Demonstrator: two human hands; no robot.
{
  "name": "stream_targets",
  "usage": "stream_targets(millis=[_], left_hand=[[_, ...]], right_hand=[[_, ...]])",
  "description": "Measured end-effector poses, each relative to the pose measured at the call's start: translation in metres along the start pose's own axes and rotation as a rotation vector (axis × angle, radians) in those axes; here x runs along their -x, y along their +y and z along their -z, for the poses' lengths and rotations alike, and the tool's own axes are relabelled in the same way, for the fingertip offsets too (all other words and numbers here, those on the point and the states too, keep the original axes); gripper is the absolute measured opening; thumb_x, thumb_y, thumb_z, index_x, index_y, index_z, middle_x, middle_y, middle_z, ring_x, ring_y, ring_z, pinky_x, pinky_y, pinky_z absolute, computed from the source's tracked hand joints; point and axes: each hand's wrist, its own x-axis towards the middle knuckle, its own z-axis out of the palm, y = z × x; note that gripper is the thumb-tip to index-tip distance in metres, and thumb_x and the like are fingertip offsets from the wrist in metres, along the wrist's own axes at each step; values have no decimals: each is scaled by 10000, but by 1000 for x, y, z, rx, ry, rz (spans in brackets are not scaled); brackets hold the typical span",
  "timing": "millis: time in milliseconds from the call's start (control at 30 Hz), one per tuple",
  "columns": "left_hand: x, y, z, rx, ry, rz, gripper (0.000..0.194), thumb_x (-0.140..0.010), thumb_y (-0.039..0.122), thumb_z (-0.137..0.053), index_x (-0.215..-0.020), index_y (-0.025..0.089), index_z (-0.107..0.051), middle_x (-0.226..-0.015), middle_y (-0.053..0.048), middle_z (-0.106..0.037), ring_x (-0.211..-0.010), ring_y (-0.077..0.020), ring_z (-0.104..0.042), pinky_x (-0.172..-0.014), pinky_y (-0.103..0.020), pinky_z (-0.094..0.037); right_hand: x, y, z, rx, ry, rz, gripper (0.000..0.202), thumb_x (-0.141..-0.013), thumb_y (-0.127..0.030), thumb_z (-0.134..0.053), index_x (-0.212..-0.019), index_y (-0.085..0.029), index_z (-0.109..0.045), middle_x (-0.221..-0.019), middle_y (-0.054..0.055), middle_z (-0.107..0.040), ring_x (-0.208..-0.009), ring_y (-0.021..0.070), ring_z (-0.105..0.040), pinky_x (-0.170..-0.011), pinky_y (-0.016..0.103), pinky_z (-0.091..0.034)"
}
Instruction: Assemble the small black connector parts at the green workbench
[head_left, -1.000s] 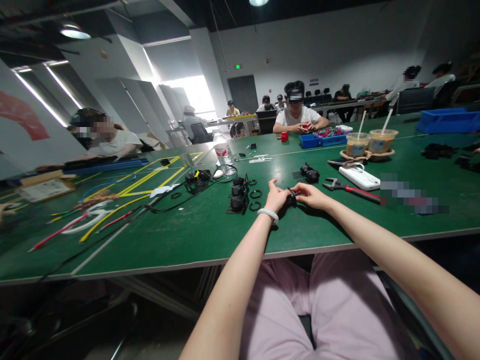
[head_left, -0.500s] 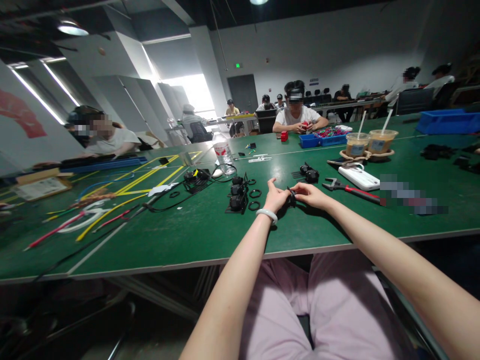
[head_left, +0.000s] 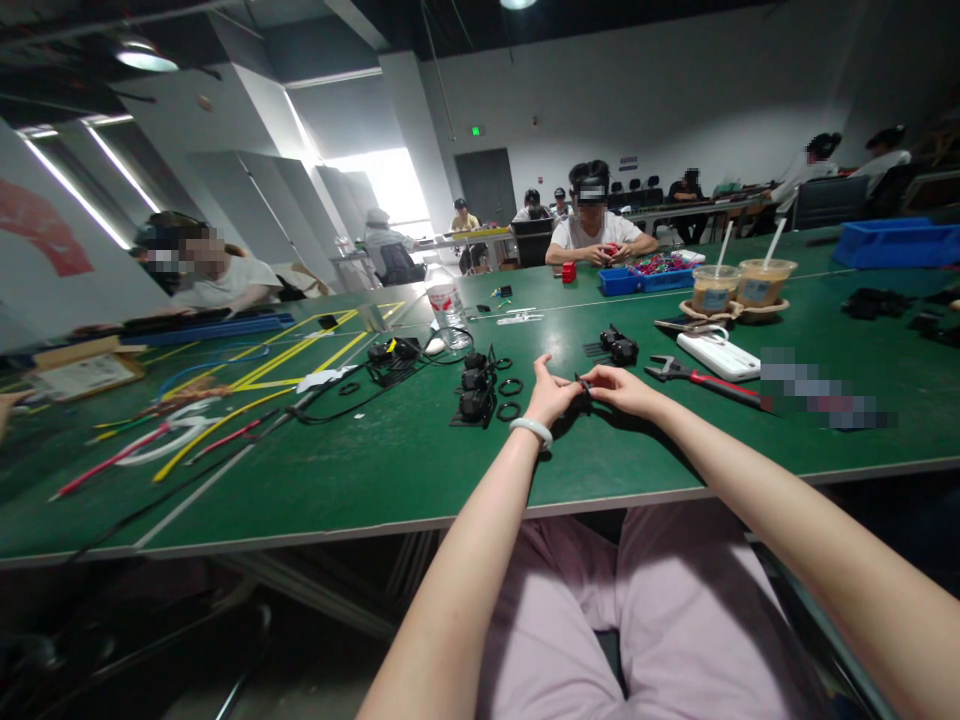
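While the left hand [head_left: 553,393] and right hand [head_left: 622,388] pinch a small black part [head_left: 584,386], three round black rings [head_left: 512,394] lie at their nine o'clock.

Your green tabletop [head_left: 390,470] spreads around your work. Just left of your left hand [head_left: 553,395] lie three loose black rings [head_left: 511,394], with clustered black parts [head_left: 475,388] beside them. Beyond your right hand [head_left: 624,390] sits another black part [head_left: 619,348]; to its right lie a wrench [head_left: 709,383], a white device [head_left: 718,354] and, farther out, a cup carrier [head_left: 772,312]. Well left of both you have a yellow cable [head_left: 217,428] and a red lead [head_left: 112,462].
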Motion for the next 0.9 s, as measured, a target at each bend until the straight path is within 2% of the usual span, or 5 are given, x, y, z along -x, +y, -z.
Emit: stream_targets(millis=[233, 467, 633, 767, 900], left_hand=[[2, 3, 1, -7, -5, 6, 779, -590, 214, -587, -1216, 173, -125, -577, 64, -493, -461, -40, -429, -542, -186, -368], [10, 17, 0, 26, 26, 51, 719, -605, 149, -568, -1201, 143, -164, -527, 69, -484, -481, -53, -456, -612, -213, -391], [14, 22, -1, 69, 31, 66, 743, -581, 138, -583, -1198, 133, -170, -511, 82, -472, -469, -47, -449, -601, -202, -391], [10, 14, -1, 69, 42, 44, 782, -563, 161, -601, -1207, 145, -157, -522, 86, -472, -460, -40, -437, -590, -196, -382], [1, -2, -1, 7, 12, -42, 808, -571, 226, -610, -1221, 171, -133, -586, 60, -502, -511, -49, -467, -590, -197, -378]], right_hand=[[0, 1, 0, 4, -6, -5, 271, -641, -222, -557, -898, -142, -528, -856, 42, -571, -785, 140, -530, -765, 304, -403], [1, 0, 0, -11, -3, 9, 269, -650, -202, -543, -912, -144, -519, -864, 43, -562, -796, 139, -528, -776, 308, -398], [1, -2, 0, 16, 1, 12, 274, -649, -204, -546, -916, -144, -520, -860, 40, -559, -796, 138, -525, -778, 310, -398], [1, -2, 1, 25, -2, 1, 284, -649, -213, -550, -924, -149, -521, -869, 40, -560, -800, 141, -526, -778, 317, -400], [1, -1, 1, 12, -9, 5, 281, -652, -213, -549, -924, -149, -521, -874, 40, -561, -810, 141, -527, -784, 316, -400]])
